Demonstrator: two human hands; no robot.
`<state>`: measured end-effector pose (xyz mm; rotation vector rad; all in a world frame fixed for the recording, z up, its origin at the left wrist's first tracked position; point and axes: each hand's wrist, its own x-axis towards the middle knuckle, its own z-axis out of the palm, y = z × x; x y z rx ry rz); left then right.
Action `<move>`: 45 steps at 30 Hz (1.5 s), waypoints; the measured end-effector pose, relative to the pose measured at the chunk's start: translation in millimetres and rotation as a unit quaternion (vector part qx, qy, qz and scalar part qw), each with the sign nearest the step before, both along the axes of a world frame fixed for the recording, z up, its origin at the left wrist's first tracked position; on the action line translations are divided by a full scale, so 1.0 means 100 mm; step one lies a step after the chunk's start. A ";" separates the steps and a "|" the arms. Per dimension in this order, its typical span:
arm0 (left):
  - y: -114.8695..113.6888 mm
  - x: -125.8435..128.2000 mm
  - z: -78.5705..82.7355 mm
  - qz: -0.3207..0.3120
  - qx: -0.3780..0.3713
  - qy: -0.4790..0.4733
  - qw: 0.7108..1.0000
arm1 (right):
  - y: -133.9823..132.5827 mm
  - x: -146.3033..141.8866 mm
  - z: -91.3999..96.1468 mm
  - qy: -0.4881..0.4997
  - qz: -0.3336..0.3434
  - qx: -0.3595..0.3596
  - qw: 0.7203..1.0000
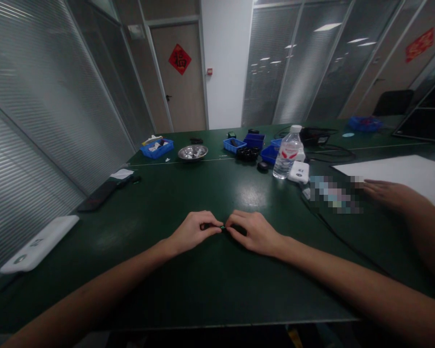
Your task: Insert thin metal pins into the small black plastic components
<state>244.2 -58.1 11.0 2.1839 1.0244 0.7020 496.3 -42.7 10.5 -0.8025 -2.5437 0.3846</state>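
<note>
My left hand [194,232] and my right hand [253,233] rest on the dark green table [210,285], fingertips meeting at the centre. Both are closed in a pinch on a tiny dark part [223,227] between them; it is too small to name. The fingers hide most of it. Both forearms reach in from the bottom edge.
Another person's hand [387,193] lies flat at the right by a white sheet [398,171]. A water bottle [287,153], a white box [299,171], blue bins [235,144], a metal bowl [193,152] stand farther back. A white device [39,243] and black phone [98,195] lie left.
</note>
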 end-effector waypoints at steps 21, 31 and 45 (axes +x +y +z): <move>0.10 -0.03 -0.03 0.083 0.035 0.011 0.996 | 0.01 0.00 -0.01 0.002 -0.026 0.003 1.000; 0.13 -0.15 -0.15 0.156 0.047 -0.003 0.987 | 0.01 0.03 0.00 0.025 -0.033 -0.004 0.999; 0.16 -0.35 -0.12 0.119 0.152 0.176 0.965 | 0.06 0.08 0.00 0.054 -0.089 -0.034 0.994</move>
